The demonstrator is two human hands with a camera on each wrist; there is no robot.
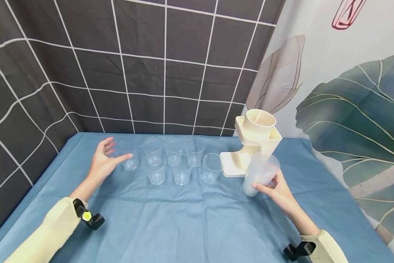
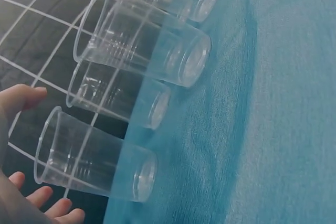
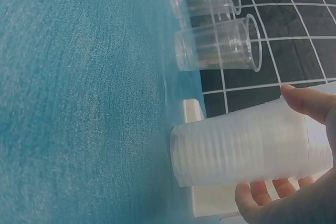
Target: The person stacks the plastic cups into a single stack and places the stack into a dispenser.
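Several clear plastic cups stand upright on the blue cloth, among them a front-row cup (image 1: 156, 171) and the rightmost cup (image 1: 211, 168). My left hand (image 1: 101, 160) is beside the leftmost cup (image 1: 131, 162), thumb and fingers spread. In the left wrist view, that cup (image 2: 97, 161) has the fingers (image 2: 39, 196) near its rim; contact is hard to tell. With thumb and curled fingers, my right hand (image 1: 279, 191) grips a tall stack of nested plastic cups (image 1: 260, 171). The right wrist view shows the stack (image 3: 241, 145) with its base close to the cloth.
A cream plastic stand (image 1: 257, 128) with a round cup-like top and a flat base is just behind the stack. Dark gridded fabric (image 1: 144, 73) hangs along the back and left of the table (image 1: 170, 226). A leaf-patterned curtain (image 1: 348, 109) hangs at the right.
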